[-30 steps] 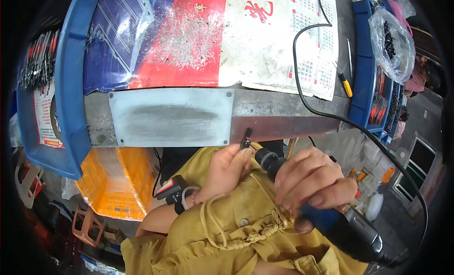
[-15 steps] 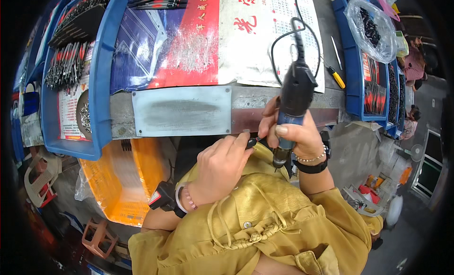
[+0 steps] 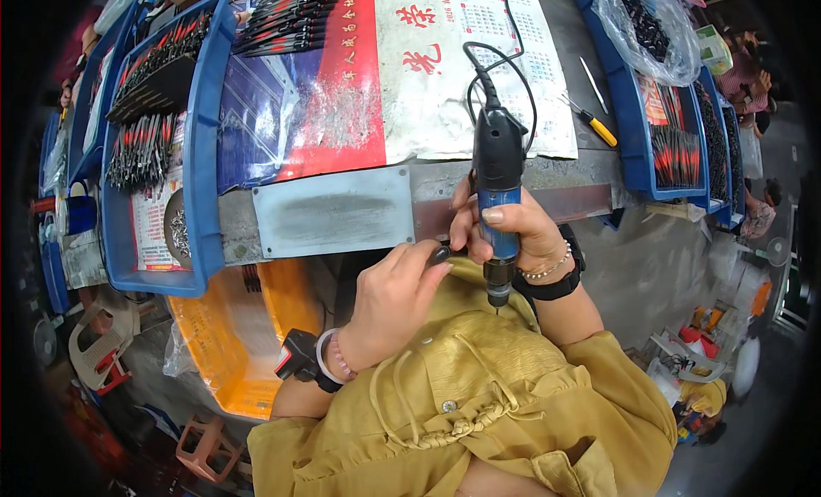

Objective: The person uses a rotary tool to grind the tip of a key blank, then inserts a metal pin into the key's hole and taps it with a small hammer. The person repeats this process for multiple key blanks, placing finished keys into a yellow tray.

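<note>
My right hand (image 3: 534, 236) is closed round a black and blue electric screwdriver (image 3: 499, 159), held upright with its bit pointing down toward my lap. A cord leaves its upper end. Beside it, my left hand (image 3: 385, 304) pinches a small dark, rounded piece (image 3: 439, 255) between thumb and fingers; most of it is hidden, so its kind cannot be told. The fingertips of my right hand are close to this piece, and I cannot tell whether they touch it. Both hands are just in front of the table's near edge.
A pale metal plate (image 3: 333, 212) is fixed along the table edge. At left, a blue bin (image 3: 205, 146) holds black-and-red tools and a bowl of small metal parts (image 3: 178, 232). Below stands an orange crate (image 3: 291, 326). At right are a yellow-handled tool (image 3: 601, 131) and another blue bin (image 3: 641, 155).
The electric screwdriver has swung to a more upright pose and moved left with my right hand. My left hand keeps its pinch. The whole view has shifted slightly.
</note>
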The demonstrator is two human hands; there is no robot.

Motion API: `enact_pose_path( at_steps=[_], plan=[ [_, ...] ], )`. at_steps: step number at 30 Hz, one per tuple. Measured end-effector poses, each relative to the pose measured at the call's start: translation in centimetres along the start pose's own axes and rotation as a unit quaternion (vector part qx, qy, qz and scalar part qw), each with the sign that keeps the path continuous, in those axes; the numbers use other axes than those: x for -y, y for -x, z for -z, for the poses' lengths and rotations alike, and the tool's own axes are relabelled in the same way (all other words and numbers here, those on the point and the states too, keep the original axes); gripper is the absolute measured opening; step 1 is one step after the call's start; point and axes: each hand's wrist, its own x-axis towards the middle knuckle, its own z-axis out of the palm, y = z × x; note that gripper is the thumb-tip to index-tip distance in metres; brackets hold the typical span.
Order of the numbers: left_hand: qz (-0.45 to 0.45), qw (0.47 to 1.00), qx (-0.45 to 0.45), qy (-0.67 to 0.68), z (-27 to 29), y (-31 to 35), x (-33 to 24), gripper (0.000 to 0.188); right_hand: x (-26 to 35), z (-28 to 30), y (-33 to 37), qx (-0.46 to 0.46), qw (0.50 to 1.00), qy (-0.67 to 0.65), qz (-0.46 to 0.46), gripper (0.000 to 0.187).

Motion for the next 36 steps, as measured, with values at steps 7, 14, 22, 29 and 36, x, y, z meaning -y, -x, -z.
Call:
enact_pose_path(
  at_steps=[7,14,22,29,36],
  plan=[
    [0.085,0.975,0.035,0.201,-0.1,-0.2,0.0,0.023,-0.5,-1.4,0.5,-0.001,1.0,0.001,0.01,0.045],
    [0.218,0.865,0.051,0.45,3.1,-2.3,2.1,0.027,0.9,-1.4,1.8,-0.117,0.971,0.071,0.195,0.043],
    [0.168,0.935,-0.161,0.27,10.9,-6.5,7.6,0.032,1.1,-0.5,2.6,-0.137,0.97,0.104,0.172,0.047],
    [0.185,0.936,-0.213,0.212,9.5,-10.6,12.8,0.026,0.7,-0.9,2.2,-0.118,0.976,0.092,0.158,0.049],
    [0.199,0.945,-0.259,-0.019,10.2,-12.5,14.8,0.021,1.2,0.0,2.5,-0.125,0.974,0.101,0.161,0.051]
  ],
)
